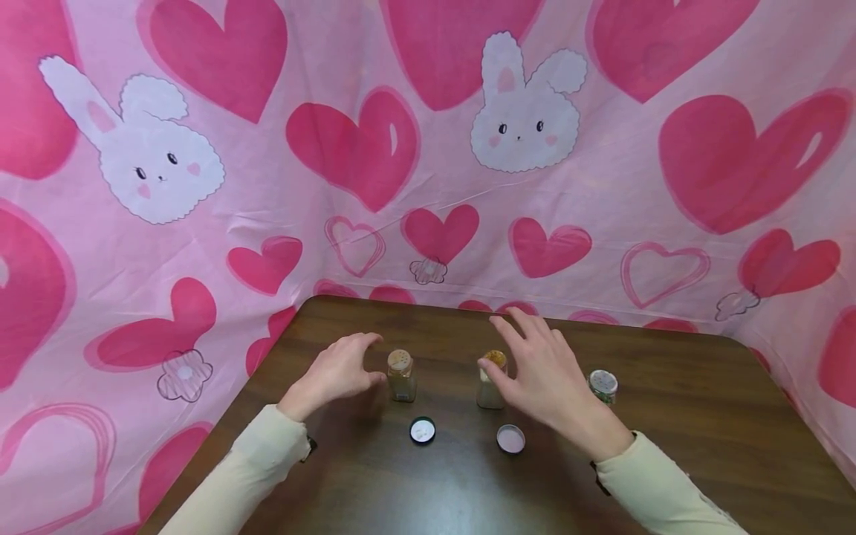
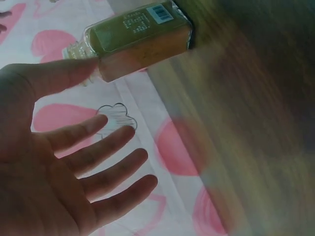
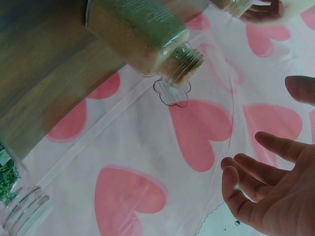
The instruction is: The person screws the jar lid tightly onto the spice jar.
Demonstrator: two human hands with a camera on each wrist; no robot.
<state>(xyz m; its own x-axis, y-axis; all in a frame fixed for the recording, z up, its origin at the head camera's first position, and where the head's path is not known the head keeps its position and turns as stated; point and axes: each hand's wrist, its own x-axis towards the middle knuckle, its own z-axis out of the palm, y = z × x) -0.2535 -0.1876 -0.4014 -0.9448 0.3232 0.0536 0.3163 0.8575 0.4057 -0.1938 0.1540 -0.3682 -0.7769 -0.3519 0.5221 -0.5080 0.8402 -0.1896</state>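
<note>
Two glass spice bottles stand uncapped on the table. The left bottle (image 1: 403, 377) has a tan shaker top; in the left wrist view this bottle (image 2: 142, 39) shows a barcode label. The left hand (image 1: 339, 374) is beside it on the left, fingers spread, holding nothing; the left wrist view shows that hand (image 2: 64, 157) with extended fingers. The other bottle (image 1: 491, 394), with an orange-yellow top, is partly behind the thumb of the right hand (image 1: 545, 375). In the right wrist view the right hand (image 3: 275, 182) is apart from the nearer bottle (image 3: 138, 34), fingers slightly bent around nothing.
Two round lids, one white inside (image 1: 423, 431) and one pinkish (image 1: 511, 440), lie in front of the bottles. A third jar (image 1: 604, 386) with green contents stands right of the right hand. A pink heart-patterned cloth (image 1: 435, 178) hangs behind the brown table (image 1: 374, 490).
</note>
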